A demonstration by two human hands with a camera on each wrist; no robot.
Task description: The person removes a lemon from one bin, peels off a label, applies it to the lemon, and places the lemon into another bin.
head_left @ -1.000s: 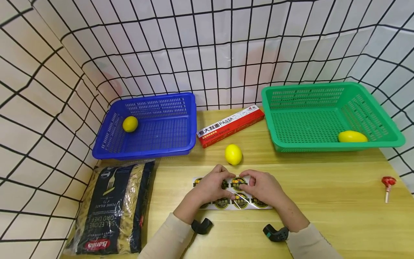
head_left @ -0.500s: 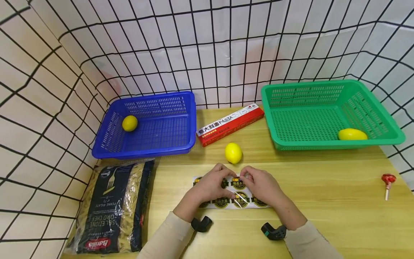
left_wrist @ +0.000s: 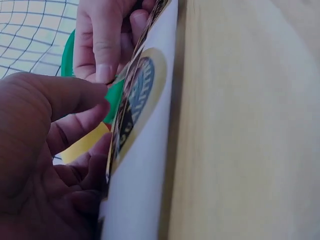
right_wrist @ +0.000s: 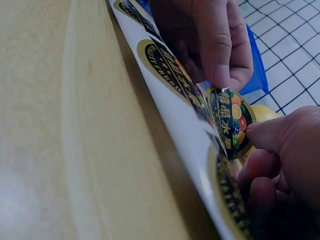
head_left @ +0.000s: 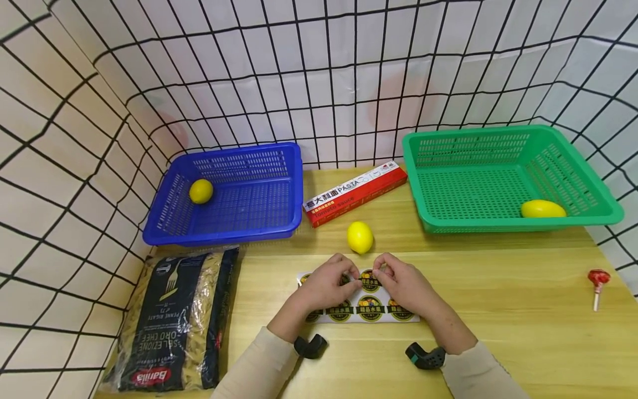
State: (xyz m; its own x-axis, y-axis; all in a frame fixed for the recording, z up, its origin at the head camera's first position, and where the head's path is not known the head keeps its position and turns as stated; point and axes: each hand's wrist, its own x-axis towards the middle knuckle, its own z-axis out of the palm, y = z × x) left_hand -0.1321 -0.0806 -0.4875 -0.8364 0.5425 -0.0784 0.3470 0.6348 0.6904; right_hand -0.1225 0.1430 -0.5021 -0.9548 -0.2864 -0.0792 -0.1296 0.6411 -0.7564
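A white sheet of round black-and-gold fruit stickers (head_left: 349, 317) lies on the wooden table in front of the person. One sticker (right_wrist: 232, 120) stands raised from the sheet in the right wrist view. My right hand (head_left: 406, 285) pinches its edge between thumb and fingers. On the opposite edge, the left hand (head_left: 326, 285) has its thumb tip at the sticker, with fingers curled behind; it appears to pinch there. Both hands partly cover the sheet. Just beyond them sits a yellow lemon (head_left: 360, 237).
A blue basket (head_left: 239, 235) holding a lemon (head_left: 201, 191) stands back left; a green basket (head_left: 498, 224) holding a yellow fruit (head_left: 543, 209) stands back right. Between them lies a pasta box (head_left: 356, 194). A penne bag (head_left: 174, 321) lies left, a red lollipop (head_left: 598, 280) right. Grid-patterned cloth walls surround the table.
The right hand's thumb and fingers have closed together at the sticker's edge. The left thumb has moved up toward its index finger, uncovering more of the lower row of stickers.
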